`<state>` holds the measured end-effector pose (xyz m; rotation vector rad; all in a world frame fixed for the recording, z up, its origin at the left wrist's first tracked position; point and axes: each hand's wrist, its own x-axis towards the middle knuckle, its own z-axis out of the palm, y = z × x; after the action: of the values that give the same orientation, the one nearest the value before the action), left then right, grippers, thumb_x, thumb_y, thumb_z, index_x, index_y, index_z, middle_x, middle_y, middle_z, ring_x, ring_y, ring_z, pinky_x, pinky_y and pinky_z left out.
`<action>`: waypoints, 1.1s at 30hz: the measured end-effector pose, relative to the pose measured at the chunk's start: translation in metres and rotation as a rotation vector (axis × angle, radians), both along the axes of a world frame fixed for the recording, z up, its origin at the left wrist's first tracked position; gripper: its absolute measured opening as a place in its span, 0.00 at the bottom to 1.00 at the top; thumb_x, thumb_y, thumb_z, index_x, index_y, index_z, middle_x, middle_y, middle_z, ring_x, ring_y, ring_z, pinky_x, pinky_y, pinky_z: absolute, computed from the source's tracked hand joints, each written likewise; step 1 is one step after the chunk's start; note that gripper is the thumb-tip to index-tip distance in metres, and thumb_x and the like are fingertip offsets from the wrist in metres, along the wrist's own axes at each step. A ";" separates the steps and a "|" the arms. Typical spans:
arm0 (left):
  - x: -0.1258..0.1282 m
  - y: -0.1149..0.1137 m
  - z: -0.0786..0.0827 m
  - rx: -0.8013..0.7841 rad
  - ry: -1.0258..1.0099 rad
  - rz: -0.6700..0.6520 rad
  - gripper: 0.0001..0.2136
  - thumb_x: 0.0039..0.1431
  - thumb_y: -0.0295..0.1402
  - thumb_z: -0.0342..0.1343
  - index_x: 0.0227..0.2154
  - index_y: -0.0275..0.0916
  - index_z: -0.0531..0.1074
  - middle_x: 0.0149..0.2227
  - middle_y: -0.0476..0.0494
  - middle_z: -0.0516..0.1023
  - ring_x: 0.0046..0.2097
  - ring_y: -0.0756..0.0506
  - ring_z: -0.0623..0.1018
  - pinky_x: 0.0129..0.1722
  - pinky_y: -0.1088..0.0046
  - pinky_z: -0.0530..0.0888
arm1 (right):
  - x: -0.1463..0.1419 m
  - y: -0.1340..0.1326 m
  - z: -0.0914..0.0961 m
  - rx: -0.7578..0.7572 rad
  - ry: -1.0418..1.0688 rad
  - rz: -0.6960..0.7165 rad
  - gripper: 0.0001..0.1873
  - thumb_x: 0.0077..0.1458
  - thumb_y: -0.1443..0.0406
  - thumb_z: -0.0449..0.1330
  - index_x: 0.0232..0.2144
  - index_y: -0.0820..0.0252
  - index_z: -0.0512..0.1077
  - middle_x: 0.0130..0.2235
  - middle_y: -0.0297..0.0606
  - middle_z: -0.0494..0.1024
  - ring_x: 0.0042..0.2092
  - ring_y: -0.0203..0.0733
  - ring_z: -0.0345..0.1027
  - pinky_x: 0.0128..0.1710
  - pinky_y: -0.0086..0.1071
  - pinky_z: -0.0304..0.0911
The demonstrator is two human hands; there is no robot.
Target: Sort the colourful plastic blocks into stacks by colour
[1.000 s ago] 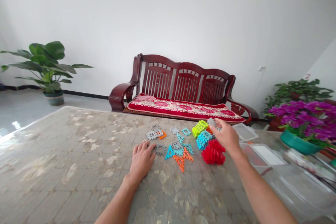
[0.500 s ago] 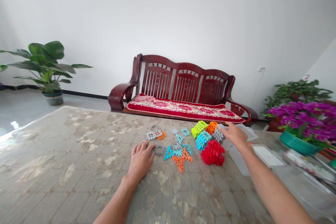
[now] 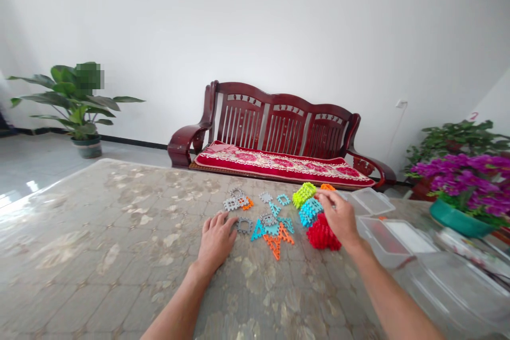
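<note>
My left hand (image 3: 217,239) lies palm down on the table with its fingers loosely spread, holding nothing. Just beyond its fingertips is a dark grey square frame piece (image 3: 244,225). Over the stacked interlocking pieces on the right, my right hand (image 3: 340,218) stretches its index finger to the lime green stack (image 3: 304,195); whether it touches cannot be made out. Beneath this hand are the light blue stack (image 3: 310,212) and the red stack (image 3: 322,234). An orange stack (image 3: 327,187) shows behind it. The grey stack is hidden by the hand.
Loose pieces lie mid-table, among them an orange triangle (image 3: 273,246), a blue triangle (image 3: 257,229) and a light grey window piece (image 3: 235,203). Clear plastic boxes (image 3: 382,234) and a pot of purple flowers (image 3: 462,218) stand at the right. A wooden bench (image 3: 282,122) is behind the table.
My right hand has moved left from the grey stack to the lime green stack. My left hand stays at the same spot on the table. The view has shifted slightly.
</note>
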<state>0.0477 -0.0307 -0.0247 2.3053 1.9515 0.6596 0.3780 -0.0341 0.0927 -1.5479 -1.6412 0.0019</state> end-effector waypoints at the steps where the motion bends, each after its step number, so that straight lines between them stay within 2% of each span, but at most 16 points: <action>1: 0.000 -0.001 0.001 -0.002 0.003 0.001 0.17 0.63 0.32 0.50 0.53 0.47 0.74 0.59 0.39 0.72 0.63 0.37 0.67 0.62 0.52 0.60 | -0.018 -0.004 -0.013 -0.019 -0.006 0.078 0.20 0.62 0.55 0.50 0.43 0.57 0.77 0.45 0.43 0.82 0.47 0.47 0.74 0.50 0.37 0.67; 3: 0.000 -0.002 0.004 -0.012 0.008 -0.001 0.17 0.63 0.32 0.50 0.53 0.47 0.74 0.59 0.39 0.72 0.63 0.37 0.67 0.63 0.53 0.60 | -0.052 -0.011 -0.044 -0.054 -0.053 0.194 0.18 0.62 0.58 0.51 0.45 0.56 0.77 0.47 0.42 0.81 0.49 0.46 0.73 0.53 0.38 0.66; 5: 0.001 -0.003 0.006 -0.027 0.007 -0.004 0.17 0.63 0.32 0.51 0.53 0.46 0.74 0.60 0.40 0.72 0.63 0.37 0.67 0.63 0.53 0.60 | -0.079 -0.015 -0.076 -0.059 -0.139 0.249 0.18 0.63 0.61 0.51 0.49 0.58 0.75 0.49 0.43 0.80 0.52 0.47 0.71 0.55 0.41 0.65; 8: 0.001 -0.003 0.005 -0.031 0.002 -0.001 0.17 0.63 0.33 0.51 0.53 0.47 0.74 0.60 0.41 0.72 0.63 0.37 0.67 0.64 0.54 0.59 | -0.103 -0.017 -0.114 -0.040 -0.293 0.196 0.20 0.62 0.63 0.53 0.55 0.58 0.72 0.57 0.44 0.75 0.59 0.52 0.65 0.59 0.47 0.61; 11: 0.000 -0.003 0.002 -0.022 -0.010 0.002 0.17 0.62 0.33 0.52 0.53 0.48 0.74 0.60 0.42 0.72 0.64 0.38 0.66 0.64 0.54 0.59 | -0.108 -0.017 -0.135 -0.005 -0.376 0.124 0.19 0.63 0.62 0.55 0.55 0.55 0.72 0.59 0.44 0.73 0.61 0.55 0.61 0.60 0.51 0.58; 16: -0.002 0.003 -0.002 -0.056 -0.106 0.017 0.19 0.62 0.31 0.50 0.54 0.47 0.72 0.60 0.43 0.72 0.64 0.40 0.67 0.66 0.56 0.57 | -0.099 -0.014 -0.143 0.008 -0.319 0.072 0.19 0.66 0.61 0.50 0.53 0.55 0.73 0.55 0.43 0.75 0.58 0.51 0.66 0.58 0.47 0.61; 21: -0.001 0.019 0.002 -0.171 -0.266 0.170 0.24 0.61 0.32 0.49 0.61 0.42 0.65 0.62 0.40 0.70 0.62 0.42 0.69 0.62 0.63 0.63 | -0.093 -0.008 -0.146 0.015 -0.255 0.008 0.22 0.66 0.59 0.46 0.52 0.59 0.74 0.55 0.46 0.75 0.56 0.50 0.67 0.57 0.46 0.62; 28: 0.010 0.049 0.019 -0.243 -0.131 0.242 0.28 0.61 0.34 0.49 0.64 0.37 0.59 0.67 0.34 0.61 0.67 0.38 0.62 0.64 0.61 0.59 | -0.090 0.000 -0.153 -0.025 -0.165 -0.062 0.26 0.66 0.57 0.43 0.51 0.61 0.75 0.55 0.49 0.75 0.57 0.53 0.66 0.58 0.47 0.61; 33: 0.008 0.082 0.022 -0.236 -0.031 0.156 0.28 0.65 0.41 0.45 0.66 0.39 0.57 0.71 0.33 0.53 0.71 0.36 0.54 0.66 0.57 0.56 | -0.089 0.003 -0.155 -0.041 -0.112 -0.043 0.28 0.66 0.56 0.41 0.50 0.63 0.75 0.55 0.51 0.75 0.57 0.53 0.67 0.57 0.48 0.62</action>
<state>0.0553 0.0512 -0.0024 2.0104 2.0843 0.4430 0.2887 -0.0313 -0.0622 -1.6397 -1.7036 -0.0760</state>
